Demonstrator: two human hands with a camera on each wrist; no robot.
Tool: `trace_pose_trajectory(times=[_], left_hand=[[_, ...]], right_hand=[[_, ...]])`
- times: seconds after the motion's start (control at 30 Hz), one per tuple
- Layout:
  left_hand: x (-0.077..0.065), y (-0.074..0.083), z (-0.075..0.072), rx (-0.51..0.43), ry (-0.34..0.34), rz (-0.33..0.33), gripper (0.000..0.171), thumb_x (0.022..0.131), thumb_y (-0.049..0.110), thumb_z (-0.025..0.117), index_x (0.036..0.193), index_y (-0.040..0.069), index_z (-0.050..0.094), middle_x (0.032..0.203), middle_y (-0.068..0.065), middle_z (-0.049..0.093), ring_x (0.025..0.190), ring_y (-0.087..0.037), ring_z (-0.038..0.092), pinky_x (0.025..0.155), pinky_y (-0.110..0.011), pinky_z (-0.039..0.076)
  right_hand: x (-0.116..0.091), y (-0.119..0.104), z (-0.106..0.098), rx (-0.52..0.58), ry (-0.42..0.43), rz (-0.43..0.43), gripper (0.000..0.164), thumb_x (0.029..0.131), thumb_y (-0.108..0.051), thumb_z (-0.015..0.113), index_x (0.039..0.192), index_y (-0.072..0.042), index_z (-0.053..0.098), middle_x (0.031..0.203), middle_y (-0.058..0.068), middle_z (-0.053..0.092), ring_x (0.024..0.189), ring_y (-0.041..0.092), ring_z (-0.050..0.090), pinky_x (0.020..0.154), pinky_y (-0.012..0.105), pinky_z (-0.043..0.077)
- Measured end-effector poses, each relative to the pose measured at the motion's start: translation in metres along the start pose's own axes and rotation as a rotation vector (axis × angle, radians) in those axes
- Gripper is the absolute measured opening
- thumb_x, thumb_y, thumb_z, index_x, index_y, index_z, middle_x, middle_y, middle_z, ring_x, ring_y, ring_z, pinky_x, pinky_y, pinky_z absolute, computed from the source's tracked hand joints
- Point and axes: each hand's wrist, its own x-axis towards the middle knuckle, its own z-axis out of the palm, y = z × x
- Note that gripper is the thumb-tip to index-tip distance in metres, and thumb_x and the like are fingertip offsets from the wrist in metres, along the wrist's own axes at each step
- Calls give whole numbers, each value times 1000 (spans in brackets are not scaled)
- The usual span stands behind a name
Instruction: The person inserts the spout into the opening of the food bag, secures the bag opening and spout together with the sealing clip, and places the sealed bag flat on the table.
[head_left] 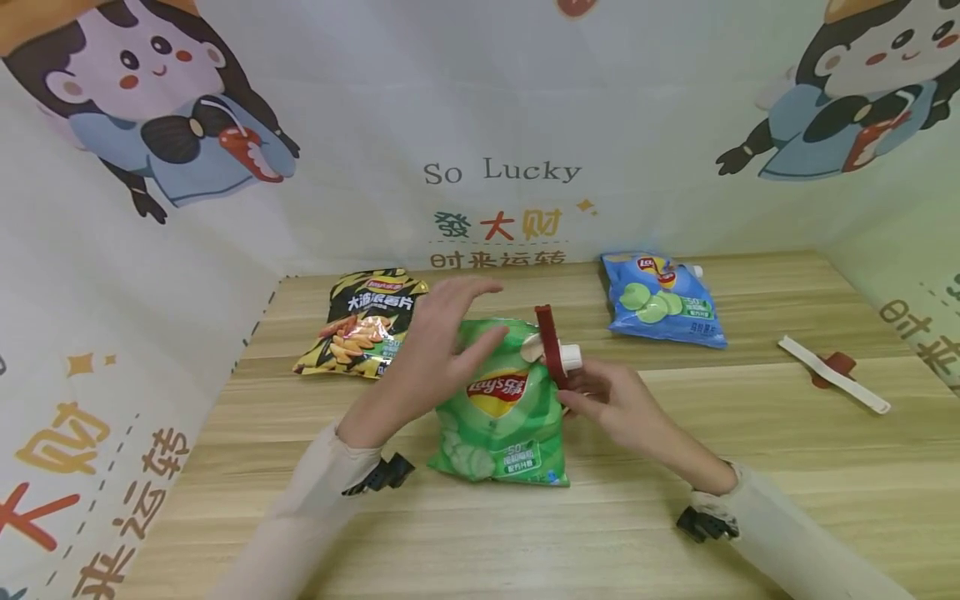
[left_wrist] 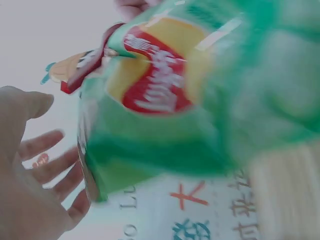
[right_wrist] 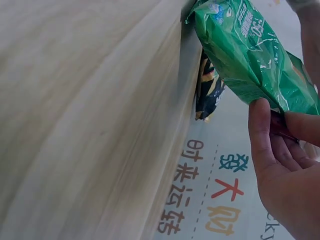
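A green Lay's chip bag [head_left: 495,417] is in front of me, its front facing me. Across its upper right corner sits a dark red bag clip [head_left: 551,346] with a white capped spout [head_left: 571,357]. My right hand [head_left: 611,404] pinches the lower end of this clip; in the right wrist view, thumb and fingers close around the clip's dark red end [right_wrist: 282,125]. At the bag's upper left, my left hand [head_left: 431,354] is spread, thumb apart from the fingers. The left wrist view shows those fingers [left_wrist: 50,172] beside the bag's edge, holding nothing.
A black chip bag [head_left: 363,333] lies at the back left of the wooden table [head_left: 637,550]. At the back right lies a blue chip bag [head_left: 660,300] with a white cap at its corner. A white strip with a dark red piece [head_left: 832,372] lies at the right. Printed cloth walls [head_left: 360,100] enclose the table.
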Motion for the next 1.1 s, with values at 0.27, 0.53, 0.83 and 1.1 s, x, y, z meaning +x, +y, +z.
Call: trace_pose_trajectory(times=[0.27,0.53,0.83,1.1], left_hand=[[-49,-17,-4,-92,-52,-198,76,94,27,69,154,7,26,153,-14,34,136,-28,39,110,-48,37],[-81,-30,8,-431,-346,-516,86,92,28,73,156,6,20,142,-15,48,122,-30,55,95,-39,52],[-90,-35,21,-441,-405,-434,53,93,17,70,140,5,48,125,-10,62,102,-21,63,85,-32,55],[-91,-33,27,-439,-354,-458,43,95,9,66,136,1,53,114,-9,66,98,-18,64,86,-27,54]], right_hand=[[-5,6,-7,-2,24,-16,23,92,7,64,115,7,63,100,19,71,82,20,71,74,43,59],[-7,6,-9,6,24,-15,25,93,5,63,118,4,63,102,18,71,85,20,70,76,38,59],[-10,10,-10,-7,16,47,34,98,-5,62,131,1,56,118,20,66,97,26,68,82,40,58],[-27,15,-9,-141,-169,273,51,100,-31,61,133,7,53,118,14,65,107,24,63,88,33,53]])
